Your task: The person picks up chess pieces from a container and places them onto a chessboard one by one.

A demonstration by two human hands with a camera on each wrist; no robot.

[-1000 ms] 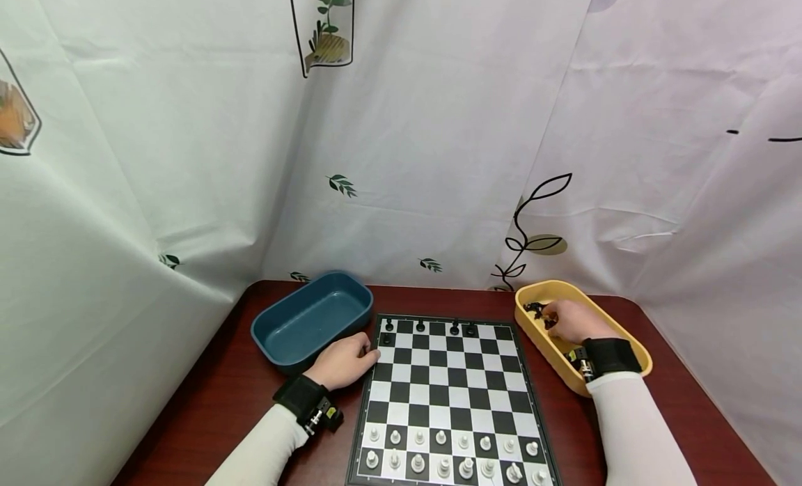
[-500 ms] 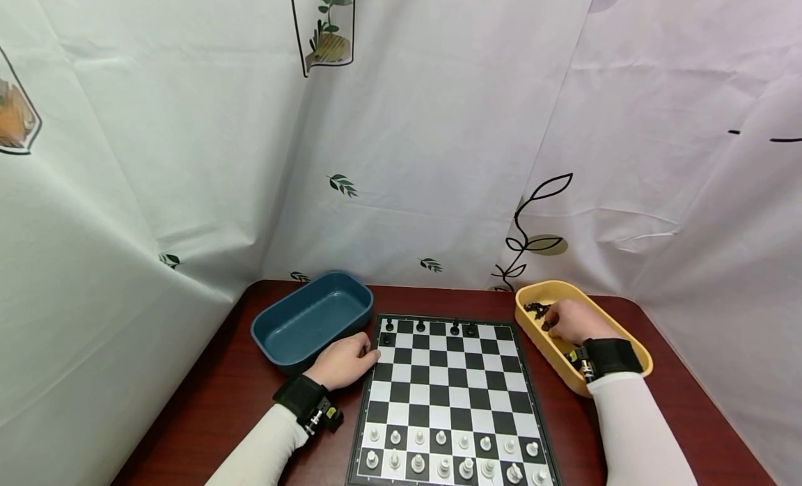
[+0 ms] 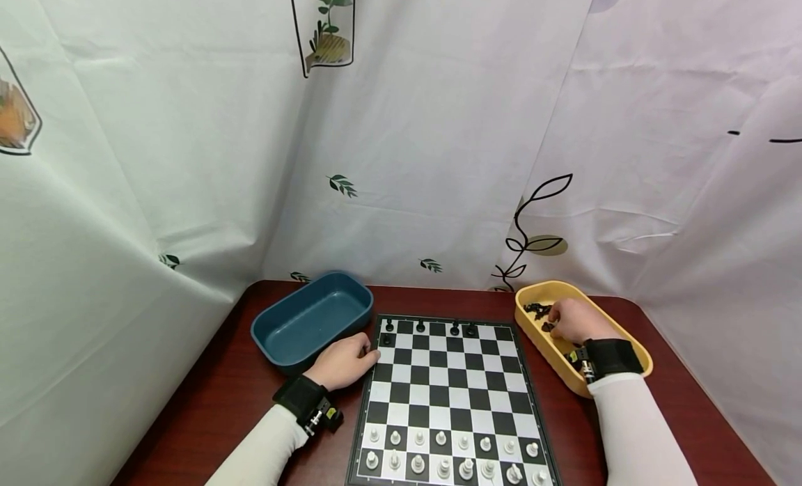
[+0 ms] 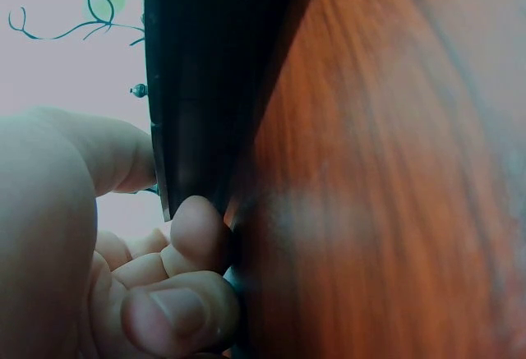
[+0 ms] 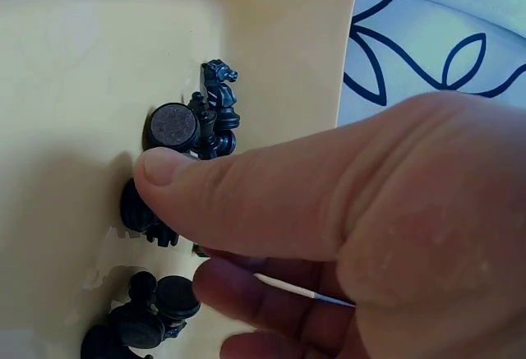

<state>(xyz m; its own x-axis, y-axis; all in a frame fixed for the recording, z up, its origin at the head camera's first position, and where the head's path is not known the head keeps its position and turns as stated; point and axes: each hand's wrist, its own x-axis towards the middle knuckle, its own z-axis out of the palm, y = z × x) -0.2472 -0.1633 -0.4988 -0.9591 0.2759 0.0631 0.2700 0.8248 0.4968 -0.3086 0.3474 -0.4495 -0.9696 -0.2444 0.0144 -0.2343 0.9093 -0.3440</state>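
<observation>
A black-and-white chessboard lies on the red-brown table. Three or so black pieces stand on its far rows and white pieces fill its two near rows. My left hand grips the board's left edge, thumb on top and fingers curled under it. My right hand is inside the yellow tray, among loose black pieces that include a knight. In the right wrist view, thumb and fingers close on a black piece, largely hidden by the thumb.
An empty blue tray stands at the back left, touching the board's far left corner. White patterned cloth walls close in the table at the back and on both sides.
My right hand has shifted slightly inside the yellow tray. The left hand and the board have not moved.
</observation>
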